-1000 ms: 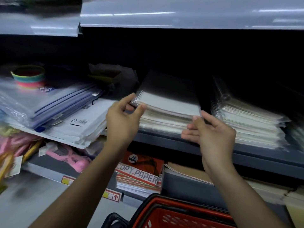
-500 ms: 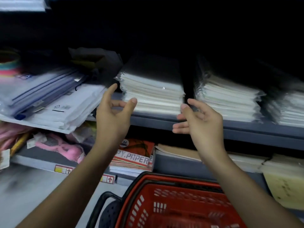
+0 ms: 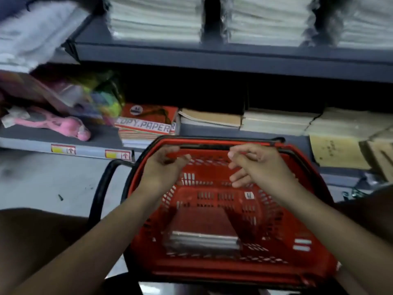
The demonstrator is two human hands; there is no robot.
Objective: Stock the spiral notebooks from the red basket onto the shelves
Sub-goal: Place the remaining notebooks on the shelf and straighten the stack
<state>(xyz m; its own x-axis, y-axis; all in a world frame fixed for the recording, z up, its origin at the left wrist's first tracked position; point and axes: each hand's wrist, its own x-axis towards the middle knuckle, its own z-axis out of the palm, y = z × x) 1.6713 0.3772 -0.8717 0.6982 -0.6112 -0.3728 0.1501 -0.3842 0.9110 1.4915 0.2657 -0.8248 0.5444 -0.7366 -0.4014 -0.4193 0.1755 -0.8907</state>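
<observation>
1. Red plastic is filling the lower middle of the view: the red basket is sitting below the shelves, and one small stack of spiral notebooks is lying flat on its floor, toward the near wall.
2. Both hands are hovering empty above the basket's far rim. The left hand is hanging with fingers loosely curled, and the right hand is doing likewise; neither is touching the notebooks.
3. As I judge it, the step in hand is reaching down for the next batch. Doing it well means lowering both hands past the black handle and taking the stack by its two short sides, thumbs on top, so the covers are not fanning out.
4. Lifting it level should keep the wire spirals from snagging on the slotted walls.
5. The upper shelf is already carrying white notebook stacks; squaring the new ones on top looks sensible.
</observation>
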